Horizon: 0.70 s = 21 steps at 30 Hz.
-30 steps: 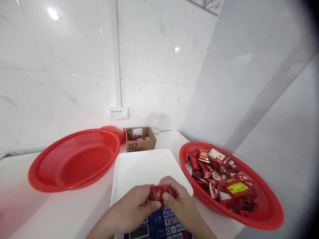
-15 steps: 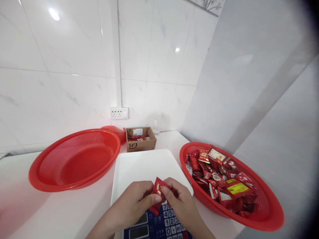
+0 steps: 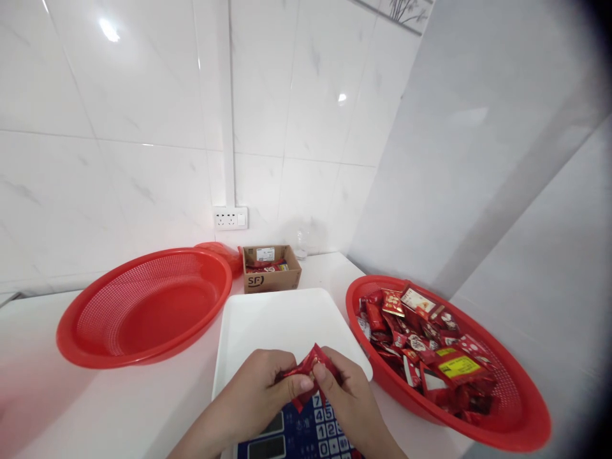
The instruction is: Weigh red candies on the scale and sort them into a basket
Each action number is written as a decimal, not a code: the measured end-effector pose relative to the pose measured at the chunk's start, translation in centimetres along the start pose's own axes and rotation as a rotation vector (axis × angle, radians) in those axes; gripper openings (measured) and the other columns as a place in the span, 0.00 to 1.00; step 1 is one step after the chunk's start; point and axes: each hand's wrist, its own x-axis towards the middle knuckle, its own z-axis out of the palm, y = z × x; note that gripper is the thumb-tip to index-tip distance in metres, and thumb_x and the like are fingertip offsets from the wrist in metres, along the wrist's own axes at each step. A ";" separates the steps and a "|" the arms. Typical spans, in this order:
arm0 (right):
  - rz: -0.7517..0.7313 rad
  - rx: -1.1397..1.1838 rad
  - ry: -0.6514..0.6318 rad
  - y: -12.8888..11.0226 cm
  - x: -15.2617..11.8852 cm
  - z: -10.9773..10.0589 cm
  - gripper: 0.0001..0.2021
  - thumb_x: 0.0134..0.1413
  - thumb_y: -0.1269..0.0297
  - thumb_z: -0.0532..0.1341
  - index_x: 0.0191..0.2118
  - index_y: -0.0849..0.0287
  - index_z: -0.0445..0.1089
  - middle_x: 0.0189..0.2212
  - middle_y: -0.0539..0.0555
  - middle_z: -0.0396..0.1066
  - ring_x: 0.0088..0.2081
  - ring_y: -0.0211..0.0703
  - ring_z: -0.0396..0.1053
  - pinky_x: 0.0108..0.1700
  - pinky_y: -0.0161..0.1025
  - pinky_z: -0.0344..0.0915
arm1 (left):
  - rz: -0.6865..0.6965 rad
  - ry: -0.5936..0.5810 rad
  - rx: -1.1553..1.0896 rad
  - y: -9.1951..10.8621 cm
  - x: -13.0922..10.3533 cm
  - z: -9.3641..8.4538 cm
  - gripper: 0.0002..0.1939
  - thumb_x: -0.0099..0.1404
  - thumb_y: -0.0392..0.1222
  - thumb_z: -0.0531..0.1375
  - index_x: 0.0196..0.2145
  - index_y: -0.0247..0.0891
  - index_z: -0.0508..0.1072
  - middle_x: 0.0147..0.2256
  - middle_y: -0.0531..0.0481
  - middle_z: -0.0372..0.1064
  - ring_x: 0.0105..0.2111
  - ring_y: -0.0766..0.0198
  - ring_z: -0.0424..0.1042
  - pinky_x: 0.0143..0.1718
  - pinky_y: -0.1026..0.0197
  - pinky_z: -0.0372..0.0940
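A small shiny red packet is pinched between both hands over the front of a white scale. My left hand grips its left side, thumb on top. On its right side, my right hand holds it with the thumb pressed near the middle. The packet looks creased, and its corners stick out above and below the thumbs. Beneath the hands lies the scale's blue keypad, partly covered by them. To the right, a red basket holds many red packets.
An empty-looking red basket stands at the left. Behind the scale, a cardboard box contains red packets, with a red bag beside it. Clear plastic rests by the wall, right of the box. A wall socket is above.
The packet has been bent and creased between the fingers, its top corner now pointing up further right. Both hands still hold it. The view has shifted slightly.
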 end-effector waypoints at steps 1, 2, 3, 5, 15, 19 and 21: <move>-0.002 0.029 -0.017 0.0 0.0 0.0 0.25 0.57 0.39 0.56 0.25 0.58 0.63 0.21 0.48 0.58 0.26 0.38 0.54 0.28 0.35 0.54 | 0.021 -0.011 -0.021 0.1 -0.1 -0.1 0.19 0.66 0.51 0.56 0.24 0.36 0.68 0.23 0.55 0.61 0.25 0.66 0.59 0.28 0.65 0.54; -0.004 0.065 -0.051 0.0 -0.1 0.0 0.26 0.56 0.38 0.56 0.25 0.58 0.63 0.22 0.48 0.58 0.26 0.38 0.54 0.28 0.35 0.53 | 0.040 -0.024 -0.039 0.2 -0.2 -0.2 0.20 0.67 0.52 0.56 0.22 0.36 0.66 0.22 0.56 0.59 0.25 0.67 0.57 0.27 0.65 0.53; -0.004 0.105 -0.092 0.0 -0.1 0.0 0.27 0.55 0.37 0.56 0.25 0.58 0.63 0.21 0.48 0.58 0.26 0.37 0.54 0.28 0.35 0.53 | 0.057 -0.041 -0.053 0.2 -0.3 -0.2 0.22 0.67 0.54 0.57 0.21 0.37 0.64 0.22 0.56 0.57 0.24 0.68 0.55 0.26 0.65 0.52; 0.005 0.174 -0.180 -0.1 -0.1 -0.1 0.28 0.54 0.34 0.55 0.24 0.58 0.62 0.21 0.48 0.57 0.25 0.37 0.53 0.28 0.35 0.52 | 0.080 -0.083 -0.071 0.2 -0.6 -0.4 0.25 0.66 0.57 0.57 0.20 0.38 0.61 0.21 0.57 0.54 0.23 0.68 0.52 0.24 0.65 0.50; -0.106 -0.031 -0.075 -0.6 -0.2 -0.2 0.26 0.63 0.44 0.51 0.22 0.58 0.64 0.20 0.48 0.61 0.24 0.37 0.58 0.27 0.34 0.54 | 0.048 -0.104 -0.032 0.4 -0.4 -0.4 0.26 0.64 0.64 0.55 0.23 0.38 0.60 0.23 0.56 0.54 0.25 0.67 0.52 0.24 0.64 0.49; -0.090 -0.019 -0.067 -0.5 -0.2 -0.1 0.24 0.63 0.45 0.52 0.23 0.59 0.65 0.21 0.49 0.63 0.24 0.37 0.59 0.27 0.34 0.56 | 0.029 -0.104 -0.016 0.3 -0.4 -0.4 0.23 0.64 0.58 0.58 0.24 0.38 0.60 0.24 0.57 0.56 0.26 0.67 0.52 0.25 0.65 0.50; -0.084 -0.013 -0.066 -0.5 -0.2 -0.2 0.25 0.61 0.44 0.53 0.23 0.59 0.64 0.20 0.48 0.61 0.24 0.37 0.58 0.26 0.33 0.55 | 0.029 -0.106 -0.010 0.3 -0.4 -0.4 0.20 0.65 0.55 0.58 0.24 0.38 0.60 0.24 0.57 0.56 0.26 0.67 0.53 0.25 0.65 0.50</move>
